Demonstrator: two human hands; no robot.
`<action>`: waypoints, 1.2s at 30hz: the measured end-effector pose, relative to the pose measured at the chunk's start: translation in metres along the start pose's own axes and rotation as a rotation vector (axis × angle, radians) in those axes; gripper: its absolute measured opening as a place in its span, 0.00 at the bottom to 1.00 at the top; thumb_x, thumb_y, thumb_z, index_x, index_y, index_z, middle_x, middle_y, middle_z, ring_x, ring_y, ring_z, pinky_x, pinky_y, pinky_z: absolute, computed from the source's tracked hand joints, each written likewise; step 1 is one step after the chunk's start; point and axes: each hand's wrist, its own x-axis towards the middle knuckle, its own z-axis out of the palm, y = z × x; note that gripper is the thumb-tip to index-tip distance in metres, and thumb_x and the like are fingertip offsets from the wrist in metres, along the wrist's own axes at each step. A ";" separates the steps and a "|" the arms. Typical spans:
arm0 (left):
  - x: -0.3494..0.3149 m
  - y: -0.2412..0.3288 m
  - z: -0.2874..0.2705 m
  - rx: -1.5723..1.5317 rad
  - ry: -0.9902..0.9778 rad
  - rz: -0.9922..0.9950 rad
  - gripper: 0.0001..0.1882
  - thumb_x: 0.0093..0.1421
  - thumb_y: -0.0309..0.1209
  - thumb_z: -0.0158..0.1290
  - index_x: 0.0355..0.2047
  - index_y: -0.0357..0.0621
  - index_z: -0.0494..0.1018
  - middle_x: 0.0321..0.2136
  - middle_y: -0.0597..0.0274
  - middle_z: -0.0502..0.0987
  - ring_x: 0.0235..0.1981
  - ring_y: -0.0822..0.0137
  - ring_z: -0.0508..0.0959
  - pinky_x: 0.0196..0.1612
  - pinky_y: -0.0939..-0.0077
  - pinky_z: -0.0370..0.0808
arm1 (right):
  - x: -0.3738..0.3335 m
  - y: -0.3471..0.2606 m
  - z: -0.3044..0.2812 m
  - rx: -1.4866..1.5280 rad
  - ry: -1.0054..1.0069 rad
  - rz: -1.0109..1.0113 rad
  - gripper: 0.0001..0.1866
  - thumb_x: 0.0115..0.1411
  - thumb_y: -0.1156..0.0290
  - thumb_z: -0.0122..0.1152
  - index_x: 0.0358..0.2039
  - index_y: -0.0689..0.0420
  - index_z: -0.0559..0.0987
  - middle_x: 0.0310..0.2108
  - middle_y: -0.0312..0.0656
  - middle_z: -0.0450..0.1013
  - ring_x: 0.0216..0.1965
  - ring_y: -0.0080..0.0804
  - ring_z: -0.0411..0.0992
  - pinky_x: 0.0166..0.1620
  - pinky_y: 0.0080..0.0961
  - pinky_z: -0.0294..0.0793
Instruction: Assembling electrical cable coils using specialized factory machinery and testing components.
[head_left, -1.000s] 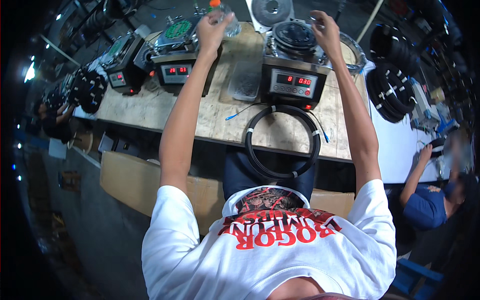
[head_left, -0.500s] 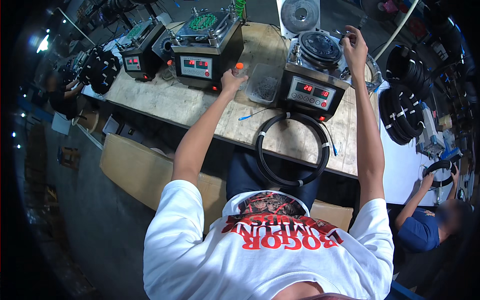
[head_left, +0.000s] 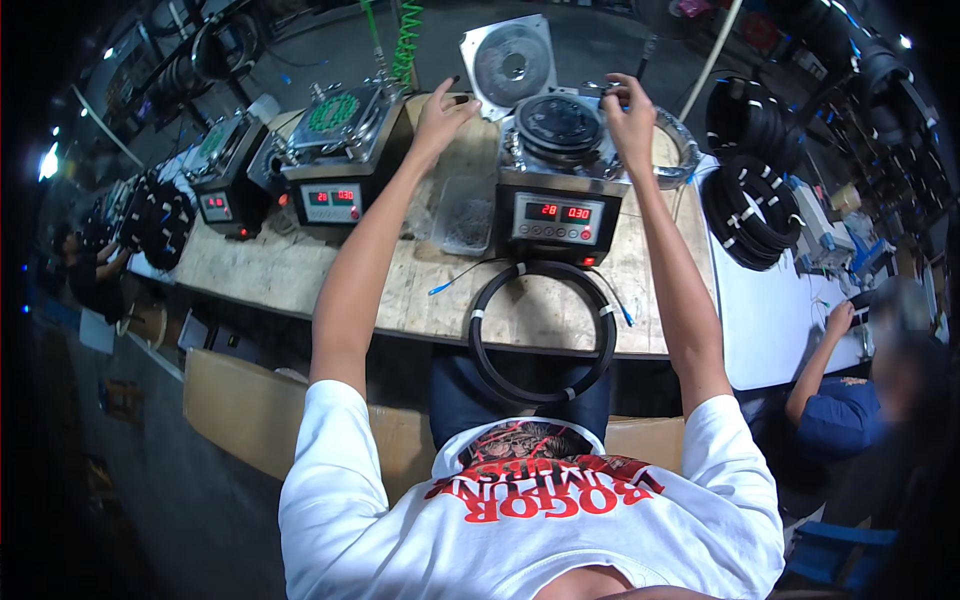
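Note:
My left hand (head_left: 438, 122) is raised left of the polishing machine (head_left: 550, 212), beside its upright plate with a round disc (head_left: 512, 66). Its fingers are apart with nothing between them, and a couple of fingertips look dark. At the machine's back right corner, the fingers of my right hand (head_left: 630, 122) are curled together by the metal clamp parts. What they grip is too small to make out. Between my hands a dark round disc (head_left: 558, 122) sits on top of the machine. A coil of black cable (head_left: 478, 345) with white ties overhangs the table's front edge.
A clear plastic tub (head_left: 465, 215) of small pieces stands left of the machine. Two similar machines, one nearer (head_left: 335, 195) and one farther (head_left: 218, 205), stand leftward. Black cable coils (head_left: 752, 215) lie on the white table (head_left: 745, 330), where another person (head_left: 840, 410) works.
My left hand has left the orange-capped bottle and moved up beside the upright plate. My right hand stays at the clamp corner. The view has shifted; the machine now appears farther left.

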 end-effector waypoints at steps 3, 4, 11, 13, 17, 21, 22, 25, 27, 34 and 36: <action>0.038 -0.001 0.008 -0.016 -0.118 -0.101 0.20 0.58 0.36 0.66 0.43 0.33 0.76 0.29 0.60 0.80 0.30 0.74 0.77 0.32 0.77 0.73 | -0.003 -0.013 0.009 0.005 -0.052 0.010 0.15 0.57 0.79 0.55 0.45 0.64 0.79 0.28 0.51 0.79 0.30 0.36 0.79 0.37 0.30 0.77; 0.042 -0.001 0.016 -0.025 -0.135 -0.093 0.20 0.58 0.36 0.66 0.43 0.33 0.76 0.29 0.60 0.80 0.30 0.74 0.77 0.32 0.77 0.73 | -0.004 -0.013 0.008 -0.006 -0.066 0.030 0.15 0.57 0.78 0.55 0.46 0.64 0.79 0.28 0.52 0.79 0.30 0.36 0.80 0.37 0.30 0.77; 0.045 0.028 0.031 0.562 -0.073 0.149 0.14 0.59 0.33 0.61 0.37 0.31 0.78 0.20 0.44 0.75 0.24 0.55 0.80 0.30 0.61 0.72 | 0.015 -0.003 -0.001 0.183 -0.381 0.161 0.20 0.69 0.65 0.54 0.54 0.67 0.74 0.31 0.43 0.79 0.31 0.23 0.76 0.35 0.22 0.75; 0.027 0.055 0.037 0.567 -0.088 0.375 0.14 0.60 0.30 0.59 0.44 0.37 0.77 0.24 0.45 0.77 0.27 0.51 0.81 0.32 0.59 0.74 | 0.015 -0.037 -0.001 0.328 -0.413 0.354 0.22 0.69 0.63 0.55 0.56 0.66 0.72 0.31 0.42 0.79 0.30 0.23 0.76 0.36 0.23 0.76; -0.003 0.103 0.048 0.833 -0.174 0.812 0.28 0.61 0.23 0.54 0.63 0.55 0.69 0.41 0.51 0.80 0.39 0.45 0.82 0.43 0.56 0.78 | 0.016 -0.075 -0.012 0.553 -0.300 0.651 0.19 0.67 0.63 0.59 0.50 0.64 0.71 0.29 0.39 0.76 0.26 0.21 0.75 0.31 0.18 0.76; 0.003 0.111 0.050 0.973 -0.082 0.963 0.39 0.56 0.27 0.60 0.68 0.55 0.61 0.49 0.50 0.78 0.48 0.46 0.80 0.51 0.62 0.77 | 0.021 -0.053 -0.027 0.640 -0.195 0.599 0.14 0.64 0.72 0.60 0.46 0.67 0.72 0.30 0.38 0.75 0.26 0.18 0.72 0.28 0.16 0.73; 0.009 0.109 0.054 0.792 -0.183 0.706 0.44 0.54 0.30 0.63 0.70 0.52 0.57 0.48 0.48 0.78 0.49 0.50 0.79 0.52 0.64 0.76 | 0.023 -0.052 -0.034 0.597 -0.239 0.538 0.16 0.65 0.73 0.61 0.49 0.68 0.72 0.32 0.39 0.76 0.28 0.18 0.73 0.31 0.17 0.74; 0.027 0.105 0.051 0.414 -0.407 0.255 0.53 0.51 0.36 0.68 0.72 0.45 0.50 0.45 0.48 0.79 0.47 0.60 0.79 0.50 0.68 0.75 | 0.024 -0.024 -0.029 0.643 -0.183 0.445 0.22 0.65 0.72 0.61 0.56 0.68 0.70 0.35 0.40 0.77 0.33 0.20 0.73 0.37 0.17 0.73; 0.034 0.105 0.051 0.137 -0.476 -0.015 0.50 0.57 0.38 0.67 0.70 0.31 0.49 0.39 0.55 0.81 0.38 0.72 0.78 0.45 0.76 0.73 | 0.030 -0.003 -0.036 0.636 -0.213 0.463 0.27 0.66 0.71 0.61 0.62 0.68 0.66 0.35 0.38 0.76 0.32 0.19 0.71 0.36 0.16 0.71; 0.035 0.043 0.037 -0.130 -0.434 -0.189 0.36 0.62 0.26 0.61 0.66 0.25 0.57 0.33 0.59 0.82 0.31 0.76 0.77 0.38 0.82 0.74 | 0.015 0.022 -0.031 0.611 -0.421 0.514 0.29 0.65 0.74 0.62 0.63 0.69 0.66 0.31 0.38 0.77 0.26 0.19 0.70 0.27 0.20 0.70; 0.030 0.038 0.039 -0.141 -0.417 -0.206 0.35 0.61 0.25 0.61 0.64 0.25 0.59 0.32 0.60 0.82 0.30 0.76 0.77 0.36 0.84 0.74 | 0.011 0.019 -0.032 0.577 -0.412 0.532 0.29 0.64 0.74 0.62 0.63 0.69 0.66 0.33 0.38 0.78 0.28 0.18 0.72 0.29 0.19 0.71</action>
